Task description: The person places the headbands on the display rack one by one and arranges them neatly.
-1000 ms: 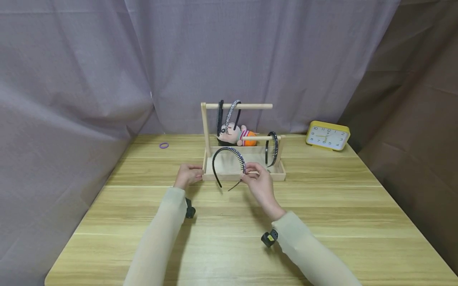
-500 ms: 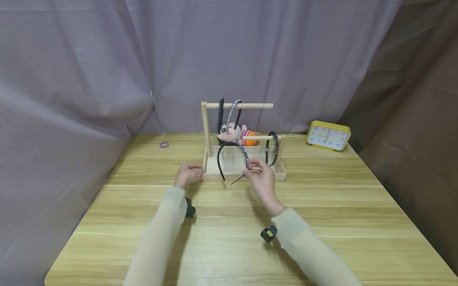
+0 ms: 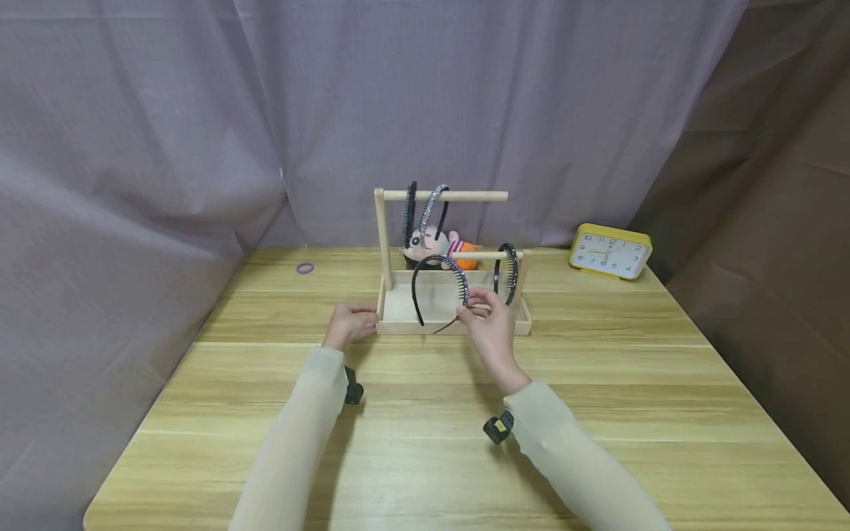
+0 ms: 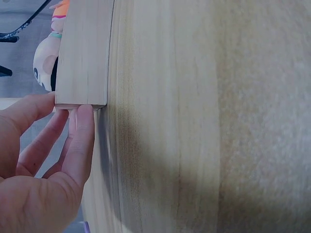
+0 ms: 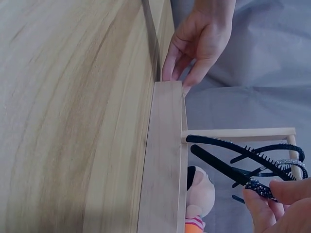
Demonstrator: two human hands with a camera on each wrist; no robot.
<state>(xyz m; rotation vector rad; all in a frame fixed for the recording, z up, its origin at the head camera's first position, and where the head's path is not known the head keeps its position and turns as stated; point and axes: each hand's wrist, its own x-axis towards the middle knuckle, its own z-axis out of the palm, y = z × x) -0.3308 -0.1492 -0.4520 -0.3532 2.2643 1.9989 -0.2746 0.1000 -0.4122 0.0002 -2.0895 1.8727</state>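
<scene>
My right hand [image 3: 493,328] pinches a dark, toothed headband [image 3: 417,287] by its glittery right side. The headband is upright in front of the wooden rack's lower bar [image 3: 474,256], its ends pointing down. In the right wrist view, the fingertips [image 5: 260,204] grip its sparkly part. My left hand [image 3: 350,324] holds the left end of the rack's tray [image 3: 415,329]. In the left wrist view, one finger reaches over the tray's rim, and other fingertips press its end. A black headband [image 3: 409,214] and a silver one [image 3: 430,210] hang on the upper bar; another headband [image 3: 511,273] hangs on the lower bar.
Behind the rack lies a plush doll [image 3: 434,243] with an orange bottom. A yellow clock [image 3: 609,251] stands at the back right of the wooden table [image 3: 425,442]. At the back left lies a purple hair tie [image 3: 305,268]. Grey cloth [image 3: 425,96] hangs behind.
My right hand has moved the headband up, away from me and slightly to the right, toward the lower bar. My left hand has stayed on the tray's end.
</scene>
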